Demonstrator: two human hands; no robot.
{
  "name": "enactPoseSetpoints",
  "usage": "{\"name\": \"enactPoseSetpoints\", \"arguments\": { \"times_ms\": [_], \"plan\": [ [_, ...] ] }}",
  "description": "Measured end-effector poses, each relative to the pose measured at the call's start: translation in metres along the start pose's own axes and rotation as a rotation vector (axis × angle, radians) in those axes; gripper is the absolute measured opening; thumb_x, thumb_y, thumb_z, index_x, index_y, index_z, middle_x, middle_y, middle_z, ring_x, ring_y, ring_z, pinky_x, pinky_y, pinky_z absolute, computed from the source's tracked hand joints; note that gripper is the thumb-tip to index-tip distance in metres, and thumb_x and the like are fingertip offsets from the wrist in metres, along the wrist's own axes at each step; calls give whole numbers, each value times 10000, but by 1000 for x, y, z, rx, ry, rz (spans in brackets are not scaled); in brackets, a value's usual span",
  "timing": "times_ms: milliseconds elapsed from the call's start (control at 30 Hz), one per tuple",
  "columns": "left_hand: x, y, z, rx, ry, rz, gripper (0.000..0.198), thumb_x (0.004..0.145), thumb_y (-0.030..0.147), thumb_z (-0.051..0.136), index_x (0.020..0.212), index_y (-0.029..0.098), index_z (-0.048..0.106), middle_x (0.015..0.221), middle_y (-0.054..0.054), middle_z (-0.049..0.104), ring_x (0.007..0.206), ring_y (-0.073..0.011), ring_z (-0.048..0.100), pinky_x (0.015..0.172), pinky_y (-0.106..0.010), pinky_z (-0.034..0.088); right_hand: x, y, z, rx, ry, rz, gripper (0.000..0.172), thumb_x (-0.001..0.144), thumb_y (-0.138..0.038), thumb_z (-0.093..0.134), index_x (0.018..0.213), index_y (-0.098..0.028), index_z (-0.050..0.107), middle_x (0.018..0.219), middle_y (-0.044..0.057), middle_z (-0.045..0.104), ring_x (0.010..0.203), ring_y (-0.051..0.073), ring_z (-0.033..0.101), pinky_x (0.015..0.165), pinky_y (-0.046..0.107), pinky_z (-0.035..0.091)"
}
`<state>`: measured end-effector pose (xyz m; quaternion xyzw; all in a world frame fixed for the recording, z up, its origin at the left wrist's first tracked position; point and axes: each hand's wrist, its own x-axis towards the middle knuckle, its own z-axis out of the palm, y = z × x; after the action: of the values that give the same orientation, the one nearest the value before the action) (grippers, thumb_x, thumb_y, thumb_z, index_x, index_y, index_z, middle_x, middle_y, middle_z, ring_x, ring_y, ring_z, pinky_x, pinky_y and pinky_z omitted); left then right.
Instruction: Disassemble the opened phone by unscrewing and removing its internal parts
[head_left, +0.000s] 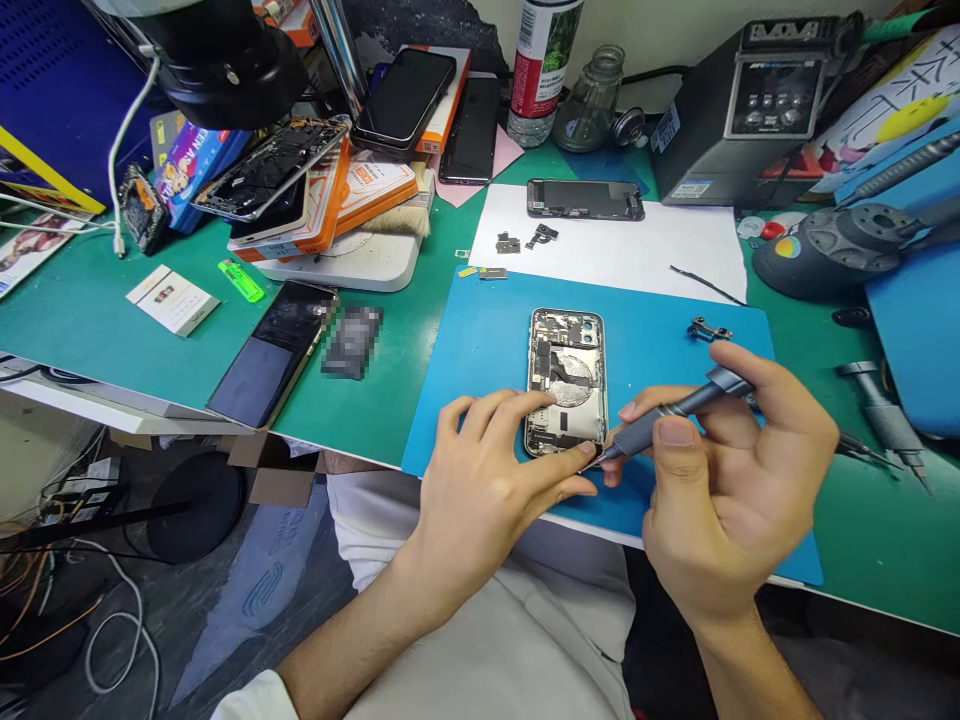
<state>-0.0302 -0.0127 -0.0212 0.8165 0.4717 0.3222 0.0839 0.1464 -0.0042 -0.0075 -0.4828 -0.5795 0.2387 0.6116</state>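
Observation:
An opened phone (570, 375) lies on a blue mat (480, 340), its inner parts, dark flex cable and round coil exposed. My left hand (487, 490) holds it at the left side and lower end, one finger stretched along the bottom edge. In my right hand (739, 480) is a grey precision screwdriver (641, 432), slanted down to the left. Its tip meets the lower right corner of the phone, close to my left fingertips; the exact contact point is hidden. Small removed parts (709, 330) lie beyond my right hand.
A detached screen (585, 199) and small brackets (508, 243) lie on white paper (645, 235). Left are a dark phone (274, 350), a green lighter (241, 281) and stacked boxes (330, 205). Another screwdriver (889, 420) and tweezers (866, 450) lie right. A microscope (225, 60) overhangs the upper left.

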Motion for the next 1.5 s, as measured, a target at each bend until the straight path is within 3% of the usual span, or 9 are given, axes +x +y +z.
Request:
{"name": "enactPoseSetpoints", "arguments": {
  "times_ms": [167,400,633,933,1000,1133,1200,1333,1500],
  "plan": [
    [0,0,1,1,12,-9,235,1028,544,730,1178,422,865,1421,-59,758,1304,-259,681,1017,-461,423,0,-2,2,-14,-10,-2,488,1035,-209,702,1500,-338,630,938,10,715,608,135,660,408,252,515],
    [0,0,1,2,3,-19,237,1048,547,699,1164,432,872,1416,-56,755,1301,-255,681,1009,-453,411,-2,-2,1,-10,-8,9,507,1036,-210,702,1518,-345,620,942,0,682,728,142,710,478,240,567],
    [1,1,0,12,-2,-22,247,1039,561,703,1180,440,865,1415,-46,759,1299,-240,673,1023,-444,408,-1,1,1,-20,-17,-10,546,1013,-188,721,1528,-335,619,955,3,696,700,142,706,456,236,548],
    [0,1,0,6,-5,-21,256,1028,565,726,1193,424,862,1434,-53,752,1318,-250,674,1034,-454,419,-1,3,-2,-2,59,-8,544,988,-201,739,1509,-335,653,922,33,716,725,206,724,422,266,542],
    [-1,0,0,5,-6,-12,255,1030,556,737,1208,419,858,1435,-58,753,1323,-255,675,1040,-456,422,3,7,-9,-52,100,-96,612,947,-162,768,1522,-343,666,1004,61,736,726,218,729,426,289,577],
    [-1,0,1,-5,2,-10,175,1063,463,752,1197,430,859,1423,-57,758,1323,-253,675,1040,-456,424,11,14,-24,-220,119,-353,788,809,-58,853,1513,-375,698,1478,119,633,751,186,748,515,319,657],
    [0,0,1,-11,3,-15,158,1081,414,741,1184,435,860,1430,-46,757,1333,-252,667,1042,-461,420,12,15,-27,-253,89,-370,798,829,-48,835,1542,-368,670,1376,113,681,729,178,749,504,298,645],
    [0,0,-1,-2,-43,20,224,1107,290,706,1233,417,841,1482,20,749,1356,-260,622,1060,-466,415,8,13,-22,-319,0,-340,679,921,-104,780,1555,-311,647,928,42,751,718,226,775,478,291,635],
    [-1,-1,-4,-16,-95,66,290,1131,195,635,1302,356,805,1405,78,795,1324,-249,602,1060,-460,396,6,14,-19,-305,-38,-337,686,920,-94,780,1558,-307,644,930,55,773,759,222,787,518,284,655]
  ]
}}
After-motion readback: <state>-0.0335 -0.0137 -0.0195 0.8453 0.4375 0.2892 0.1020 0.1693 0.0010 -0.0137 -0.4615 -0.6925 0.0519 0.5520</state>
